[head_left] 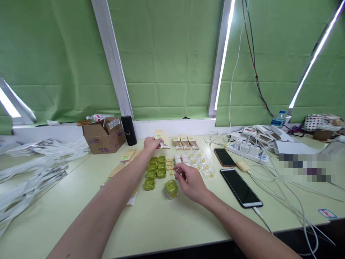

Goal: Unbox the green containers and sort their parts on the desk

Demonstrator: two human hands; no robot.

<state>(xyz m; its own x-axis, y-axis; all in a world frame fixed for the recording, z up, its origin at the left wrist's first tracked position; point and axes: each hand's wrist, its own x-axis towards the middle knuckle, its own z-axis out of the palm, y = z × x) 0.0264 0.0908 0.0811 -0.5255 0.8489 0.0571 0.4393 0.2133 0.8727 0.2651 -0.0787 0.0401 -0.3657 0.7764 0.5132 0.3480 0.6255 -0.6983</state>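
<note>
My left hand (152, 143) reaches to the back of the table, its fingers closed on the edge of a folded cardboard box (163, 138) with a green label. My right hand (190, 180) hovers, fingers loosely curled and apart, holding nothing that I can see. Just left of it stands a small clear jar with a green lid (171, 187). Green square lids (151, 173) stand in two columns between my arms. Beside them lie small yellowish pieces (169, 163), white blocks (178, 160) and clear square jars (207, 169); my right hand partly hides the blocks.
More cardboard boxes (185, 142) stand at the back; others lie partly under my left arm. Two phones (241, 187) and a power strip (246, 149) with cables are on the right. A brown carton (105, 138), a black cylinder (128, 130) and white straps (40, 172) are left.
</note>
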